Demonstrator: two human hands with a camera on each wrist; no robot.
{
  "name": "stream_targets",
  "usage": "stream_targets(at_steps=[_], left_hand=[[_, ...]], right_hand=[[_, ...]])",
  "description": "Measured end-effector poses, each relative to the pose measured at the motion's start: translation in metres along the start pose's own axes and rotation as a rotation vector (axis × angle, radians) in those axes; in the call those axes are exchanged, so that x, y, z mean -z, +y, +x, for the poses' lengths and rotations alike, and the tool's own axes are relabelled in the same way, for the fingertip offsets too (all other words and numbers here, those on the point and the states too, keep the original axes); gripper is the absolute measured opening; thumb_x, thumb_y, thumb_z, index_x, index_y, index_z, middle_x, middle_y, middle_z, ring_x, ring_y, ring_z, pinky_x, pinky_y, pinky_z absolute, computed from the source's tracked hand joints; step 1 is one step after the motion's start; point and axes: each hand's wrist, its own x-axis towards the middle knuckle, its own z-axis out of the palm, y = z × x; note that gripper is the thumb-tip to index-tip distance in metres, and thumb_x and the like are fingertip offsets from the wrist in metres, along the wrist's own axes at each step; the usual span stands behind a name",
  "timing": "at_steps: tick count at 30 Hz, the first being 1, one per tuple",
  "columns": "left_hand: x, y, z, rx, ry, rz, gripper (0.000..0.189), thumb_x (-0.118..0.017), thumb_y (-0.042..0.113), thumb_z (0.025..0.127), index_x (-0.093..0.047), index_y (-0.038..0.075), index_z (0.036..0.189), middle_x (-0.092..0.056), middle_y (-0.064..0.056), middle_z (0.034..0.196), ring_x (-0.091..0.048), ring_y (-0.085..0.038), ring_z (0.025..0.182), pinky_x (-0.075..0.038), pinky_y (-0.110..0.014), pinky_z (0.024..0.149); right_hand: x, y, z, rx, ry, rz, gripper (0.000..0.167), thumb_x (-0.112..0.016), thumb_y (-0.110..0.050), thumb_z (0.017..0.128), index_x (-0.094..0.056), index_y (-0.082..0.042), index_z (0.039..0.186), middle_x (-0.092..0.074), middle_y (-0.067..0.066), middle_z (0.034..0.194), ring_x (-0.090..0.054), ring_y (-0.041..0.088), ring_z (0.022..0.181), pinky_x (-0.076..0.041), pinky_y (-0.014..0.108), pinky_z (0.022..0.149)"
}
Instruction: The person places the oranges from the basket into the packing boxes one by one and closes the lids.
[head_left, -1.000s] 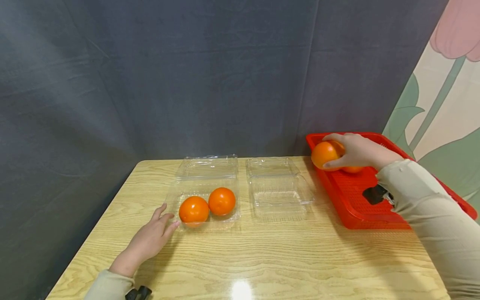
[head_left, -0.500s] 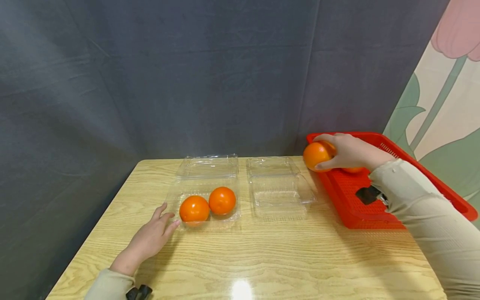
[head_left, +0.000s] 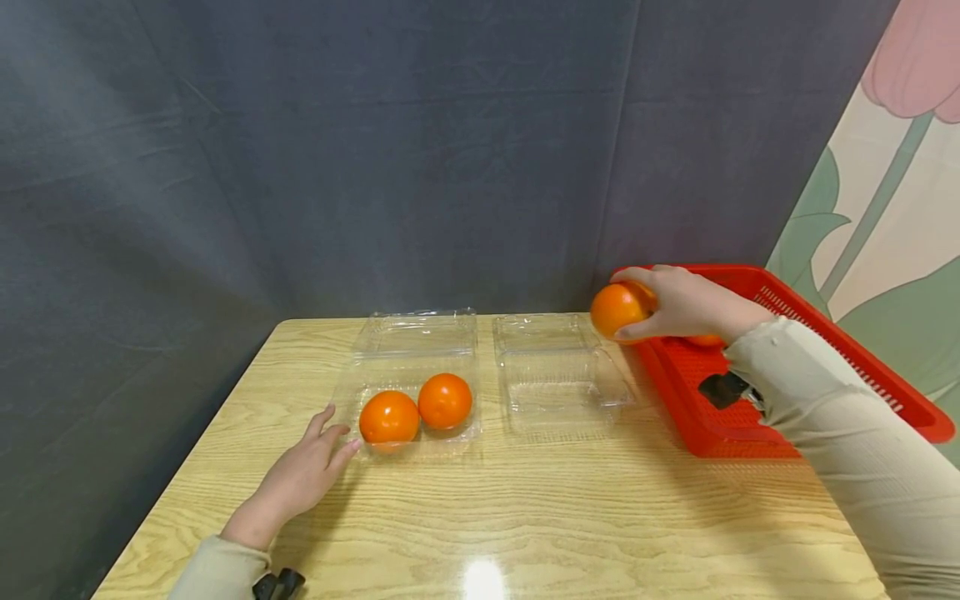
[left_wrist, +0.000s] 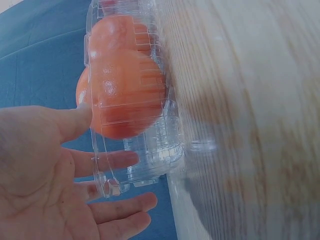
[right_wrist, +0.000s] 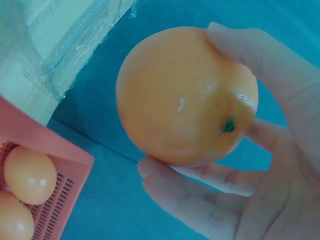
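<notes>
My right hand [head_left: 671, 304] grips an orange [head_left: 617, 312] between thumb and fingers, above the left rim of the red basket [head_left: 678, 408]. In the right wrist view the held orange [right_wrist: 185, 100] shows its green stem spot. My left hand [head_left: 303, 471] is at the front left corner of a clear plastic clamshell box [head_left: 416, 337], lid raised. Two oranges [head_left: 388, 419] sit side by side in that box. Seen from the left wrist, the thumb and spread fingers [left_wrist: 120, 210] lie around the box's edge, close to the nearer orange [left_wrist: 125, 95].
A second clear clamshell box [head_left: 558, 387], lid back and nothing inside, stands between the first box and the basket. Two more oranges [right_wrist: 31, 175] lie in the basket. Behind the wooden table [head_left: 480, 517] hangs a dark curtain [head_left: 450, 167].
My right hand has carried the orange leftward, from over the basket to its left rim. My left hand and the two boxes have stayed in place.
</notes>
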Motion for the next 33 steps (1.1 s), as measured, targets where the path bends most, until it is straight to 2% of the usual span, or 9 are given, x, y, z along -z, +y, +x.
stream_targets(at_steps=[9,18,26,33], left_hand=[[0.0,0.0,0.0,0.002,-0.001,-0.001,0.056,-0.038,0.04,0.1,-0.049,-0.007,0.129,-0.017,-0.03,0.15,-0.058,-0.045,0.107,-0.048,-0.055,0.086],[-0.001,0.0,0.0,0.005,0.0,-0.003,0.057,-0.038,0.04,0.1,-0.049,-0.007,0.129,-0.017,-0.03,0.15,-0.058,-0.045,0.106,-0.049,-0.056,0.086],[-0.001,0.0,0.0,0.006,-0.004,-0.004,0.057,-0.038,0.04,0.1,-0.049,-0.007,0.129,-0.017,-0.03,0.15,-0.058,-0.045,0.107,-0.048,-0.056,0.086],[-0.001,0.0,0.001,0.004,-0.004,0.0,0.057,-0.038,0.04,0.1,-0.049,-0.007,0.129,-0.017,-0.03,0.15,-0.058,-0.045,0.107,-0.048,-0.056,0.086]], right_hand=[[-0.004,-0.011,0.005,0.029,0.01,0.013,0.059,-0.08,-0.032,0.07,-0.056,-0.013,0.121,-0.063,0.006,0.093,-0.052,0.022,0.083,-0.045,0.031,0.067],[-0.005,-0.022,0.01,0.042,-0.023,0.02,0.062,-0.077,-0.033,0.072,-0.052,-0.011,0.125,-0.061,0.013,0.1,-0.054,0.025,0.086,-0.049,0.035,0.069],[-0.011,-0.028,0.014,0.065,0.02,0.028,0.062,-0.079,-0.032,0.07,-0.054,-0.011,0.123,-0.06,0.014,0.096,-0.054,0.024,0.082,-0.048,0.035,0.066],[-0.014,-0.034,0.017,0.058,0.003,0.048,0.063,-0.078,-0.032,0.071,-0.053,-0.013,0.125,-0.059,0.014,0.098,-0.055,0.024,0.083,-0.048,0.033,0.066]])
